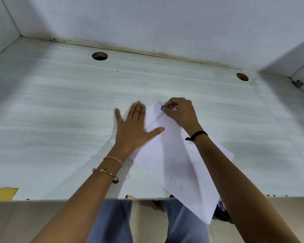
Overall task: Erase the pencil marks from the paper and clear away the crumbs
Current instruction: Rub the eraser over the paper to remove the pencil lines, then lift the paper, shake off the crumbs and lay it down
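Pressing flat on the white sheet of paper point(174, 163), the left hand point(133, 127) lies palm down with its fingers straight and spread. Its thumb stretches out across the sheet, while the other fingers reach past the paper's left edge onto the pale grey streaked desk point(60, 102). Of the two hands, only the right hand point(180, 114) holds anything: its fingers are curled and pinch a small purple eraser point(163, 108) against the far corner of the sheet. The paper lies turned at a slant on the desk, one corner pointing away from the person and the near corner hanging out over the desk's front edge, above legs in blue trousers point(112, 223). Small dark specks and crumbs point(171, 178) are scattered over the sheet, mostly in its middle and nearer half. A pink thread band point(113, 159) and a thin gold bangle point(105, 171) circle the left wrist, and a black thread point(197, 135) is tied round the right one. Two round holes are cut through the far part of the desk, one to the left point(99, 56) and one to the right point(242, 77), and a yellow patch point(3, 192) shows at its front left edge.
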{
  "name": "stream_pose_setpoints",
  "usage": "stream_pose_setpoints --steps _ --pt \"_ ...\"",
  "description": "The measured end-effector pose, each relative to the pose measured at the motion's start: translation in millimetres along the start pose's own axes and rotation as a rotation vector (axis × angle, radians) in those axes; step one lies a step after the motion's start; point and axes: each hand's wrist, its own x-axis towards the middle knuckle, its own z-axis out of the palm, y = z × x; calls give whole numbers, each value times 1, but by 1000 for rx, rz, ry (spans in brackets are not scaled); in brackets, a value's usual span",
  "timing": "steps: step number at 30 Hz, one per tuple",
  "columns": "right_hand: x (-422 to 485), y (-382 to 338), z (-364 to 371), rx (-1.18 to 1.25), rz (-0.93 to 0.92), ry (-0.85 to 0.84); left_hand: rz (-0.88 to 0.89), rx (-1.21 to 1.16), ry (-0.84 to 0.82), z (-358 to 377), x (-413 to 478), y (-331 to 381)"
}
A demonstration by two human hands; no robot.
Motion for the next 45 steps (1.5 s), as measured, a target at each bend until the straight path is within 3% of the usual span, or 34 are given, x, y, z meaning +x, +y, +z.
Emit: stream_pose_setpoints --steps 14,21,28,38,45 --pt "-42 38 -66 436 143 -70 13 78 3 -2 3 3" --pt "-18 74 -92 122 182 128 18 57 -1 -3 19 9" --pt "18 103 -103 -152 91 135 -5 66 29 2 24 8" --pt "14 105 -95 33 75 210 6 31 59 -1 21 7" --pt "-44 93 -118 -95 176 375 -88 -21 314 -10 9 9"
